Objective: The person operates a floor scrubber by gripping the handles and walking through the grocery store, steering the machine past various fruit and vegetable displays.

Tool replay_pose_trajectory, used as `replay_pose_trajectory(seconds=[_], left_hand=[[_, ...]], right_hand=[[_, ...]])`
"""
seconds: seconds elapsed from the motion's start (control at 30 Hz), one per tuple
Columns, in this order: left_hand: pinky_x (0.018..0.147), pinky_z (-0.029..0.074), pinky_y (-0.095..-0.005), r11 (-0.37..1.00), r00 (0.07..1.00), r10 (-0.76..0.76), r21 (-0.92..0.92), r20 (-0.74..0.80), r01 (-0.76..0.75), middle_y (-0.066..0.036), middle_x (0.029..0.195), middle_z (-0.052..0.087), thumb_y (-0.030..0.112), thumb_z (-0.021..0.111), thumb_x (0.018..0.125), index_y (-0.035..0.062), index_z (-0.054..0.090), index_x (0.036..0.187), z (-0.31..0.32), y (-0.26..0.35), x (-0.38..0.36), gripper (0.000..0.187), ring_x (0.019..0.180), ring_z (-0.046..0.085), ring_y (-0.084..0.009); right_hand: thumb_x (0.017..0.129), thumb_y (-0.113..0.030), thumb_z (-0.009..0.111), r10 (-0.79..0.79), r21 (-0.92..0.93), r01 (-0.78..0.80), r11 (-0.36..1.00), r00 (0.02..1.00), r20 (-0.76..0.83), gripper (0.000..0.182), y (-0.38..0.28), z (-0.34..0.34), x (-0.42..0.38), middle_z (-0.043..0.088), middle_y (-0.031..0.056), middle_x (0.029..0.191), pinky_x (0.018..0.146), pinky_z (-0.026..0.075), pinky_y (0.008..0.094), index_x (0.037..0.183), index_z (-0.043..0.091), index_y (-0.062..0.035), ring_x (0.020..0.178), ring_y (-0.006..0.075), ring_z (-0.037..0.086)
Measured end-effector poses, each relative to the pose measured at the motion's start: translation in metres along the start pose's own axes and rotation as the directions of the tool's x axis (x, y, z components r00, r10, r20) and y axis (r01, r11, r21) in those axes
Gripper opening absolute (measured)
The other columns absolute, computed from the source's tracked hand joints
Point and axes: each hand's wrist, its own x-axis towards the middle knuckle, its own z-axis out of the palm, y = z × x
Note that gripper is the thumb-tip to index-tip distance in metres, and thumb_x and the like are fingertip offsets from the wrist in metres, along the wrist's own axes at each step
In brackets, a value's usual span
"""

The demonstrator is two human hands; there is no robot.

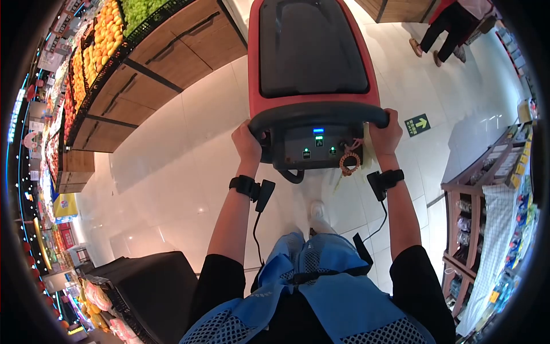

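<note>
Ahead of me stands a red and dark grey floor scrubber (314,49), its black handlebar (321,112) running across the near end. My left hand (247,142) is wrapped round the handlebar's left end. At the right end, my right hand (387,133) grips the same bar. Between them, the control panel (318,146) shows a blue display and several green lights. A coiled orange-brown band (349,163) hangs at the panel's right, close to my right hand. Both wrists wear black straps with small boxes and cables.
Wooden fruit stands (166,57) curve along the left. A black-covered stand (152,292) is at lower left. Brown shelving (464,223) with packaged goods lines the right. A person (450,28) walks at upper right. A green arrow sign (417,125) lies on the pale tiled floor (166,189).
</note>
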Motion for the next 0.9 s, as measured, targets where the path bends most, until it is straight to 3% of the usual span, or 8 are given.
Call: replay_pose_trajectory(seconds=[0.2, 0.4, 0.47, 0.67, 0.7, 0.73, 0.8, 0.9], left_hand=[[0.053, 0.044, -0.0305, 0.998, 0.999, 0.043, 0.054, -0.024, -0.042, -0.011, 0.053, 0.056, 0.019, 0.025, 0.081, -0.0026, 0.056, 0.063, 0.039, -0.003, 0.077, 0.042, 0.051, 0.054, -0.0229], [0.052, 0.045, -0.0309, 0.991, 0.997, -0.065, -0.120, -0.047, 0.059, -0.012, 0.055, 0.057, 0.017, 0.030, 0.080, -0.0017, 0.061, 0.070, 0.075, -0.001, 0.154, 0.037, 0.051, 0.057, -0.0241], [0.051, 0.045, -0.0307, 0.991, 0.998, 0.055, 0.118, 0.042, -0.059, -0.013, 0.057, 0.059, 0.017, 0.034, 0.079, -0.0011, 0.061, 0.072, 0.088, -0.008, 0.189, 0.034, 0.052, 0.058, -0.0235], [0.051, 0.044, -0.0268, 0.972, 0.985, 0.169, 0.166, -0.019, -0.164, -0.010, 0.054, 0.057, 0.014, 0.038, 0.078, -0.0007, 0.061, 0.069, 0.130, -0.042, 0.279, 0.029, 0.050, 0.057, -0.0177], [0.051, 0.044, -0.0280, 0.995, 0.995, 0.097, -0.040, 0.001, -0.097, -0.010, 0.053, 0.057, 0.017, 0.031, 0.082, -0.0019, 0.060, 0.071, 0.133, -0.036, 0.294, 0.036, 0.050, 0.056, -0.0189], [0.051, 0.044, -0.0280, 0.994, 0.995, 0.098, -0.049, -0.002, -0.097, -0.010, 0.053, 0.057, 0.017, 0.031, 0.082, -0.0019, 0.060, 0.071, 0.139, -0.036, 0.311, 0.036, 0.050, 0.056, -0.0189], [0.059, 0.043, -0.0412, 0.995, 0.998, 0.057, -0.086, -0.019, -0.058, -0.019, 0.059, 0.055, 0.016, 0.029, 0.082, 0.0007, 0.058, 0.070, 0.151, -0.037, 0.340, 0.035, 0.059, 0.054, -0.0366], [0.059, 0.041, -0.0426, 0.992, 1.000, 0.022, -0.126, -0.011, -0.023, -0.020, 0.058, 0.054, 0.017, 0.028, 0.082, 0.0006, 0.057, 0.069, 0.167, -0.041, 0.391, 0.036, 0.059, 0.053, -0.0376]], right_hand=[[0.054, -0.013, 0.074, -0.011, -0.007, 0.011, 1.000, 1.000, -0.016, 0.040, 0.014, 0.053, 0.072, 0.060, 0.0112, 0.072, 0.056, 0.048, 0.0372, 0.087, 0.051, -0.0094, 0.065, 0.0322, 0.059], [0.053, -0.012, 0.074, 0.049, 0.012, -0.049, 0.999, 0.999, -0.021, 0.042, 0.024, 0.110, 0.142, 0.060, 0.0127, 0.072, 0.057, 0.048, 0.0370, 0.089, 0.052, -0.0095, 0.066, 0.0334, 0.059], [0.054, -0.012, 0.074, 0.056, 0.012, -0.056, 0.998, 0.998, -0.024, 0.041, 0.027, 0.130, 0.170, 0.060, 0.0134, 0.072, 0.058, 0.048, 0.0371, 0.089, 0.052, -0.0094, 0.067, 0.0339, 0.059], [0.057, -0.009, 0.071, 0.094, -0.024, -0.095, 0.995, 0.995, -0.039, 0.037, 0.034, 0.194, 0.237, 0.059, 0.0154, 0.072, 0.060, 0.047, 0.0378, 0.089, 0.052, -0.0087, 0.069, 0.0352, 0.059], [0.058, -0.009, 0.070, 0.112, -0.027, -0.113, 0.993, 0.993, -0.038, 0.035, 0.035, 0.205, 0.251, 0.059, 0.0156, 0.072, 0.060, 0.047, 0.0380, 0.088, 0.052, -0.0085, 0.070, 0.0353, 0.059], [0.058, -0.009, 0.070, 0.104, -0.033, -0.106, 0.994, 0.994, -0.042, 0.035, 0.035, 0.216, 0.264, 0.059, 0.0156, 0.072, 0.060, 0.047, 0.0380, 0.088, 0.052, -0.0085, 0.070, 0.0353, 0.059], [0.063, -0.006, 0.066, 0.077, -0.050, -0.080, 0.996, 0.995, -0.056, 0.031, 0.036, 0.239, 0.287, 0.059, 0.0162, 0.071, 0.061, 0.047, 0.0357, 0.090, 0.051, -0.0069, 0.070, 0.0339, 0.060], [0.064, -0.006, 0.066, 0.072, -0.044, -0.074, 0.996, 0.996, -0.047, 0.030, 0.034, 0.272, 0.325, 0.059, 0.0164, 0.071, 0.060, 0.047, 0.0356, 0.090, 0.051, -0.0063, 0.068, 0.0343, 0.060]])
